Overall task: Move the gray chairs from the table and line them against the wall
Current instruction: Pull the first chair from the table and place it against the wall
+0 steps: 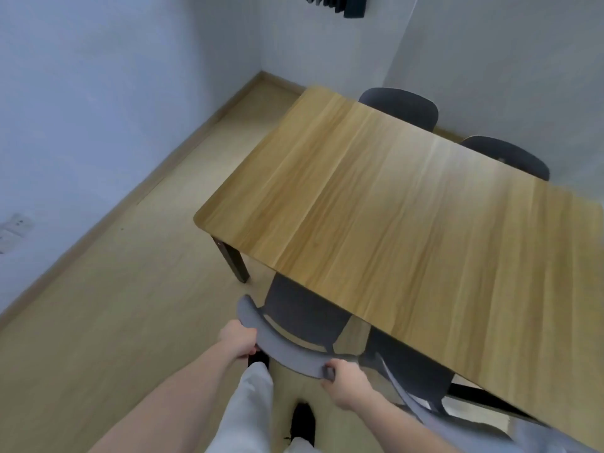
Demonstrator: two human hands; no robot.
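A: Pale walls (98, 93) and a light wood floor (114, 322) frame the scene. Starting at our left hand (238, 338), what do we see?

B: Its fingers curl round the left end of the near chair (294, 322), at the curved gray backrest. Our right hand (343, 380) wraps the same backrest toward its right end. Both forearms reach forward and down, wrists roughly level, so the load looks shared.

A: Why hold it there?

B: We judge the backrest to be the only part free of the surface (392, 207); the seat is tucked under the wooden top. A two-ended hold should let us draw the chair straight back without twisting it against the table leg (233, 259).

A: And outward from there?

B: A second chair (418, 371) stands just beside the first, to its right, also tucked under. Two far chairs (405, 106) sit at the opposite edge, close to the far wall. None is yet lined against a wall, so the task appears barely begun.
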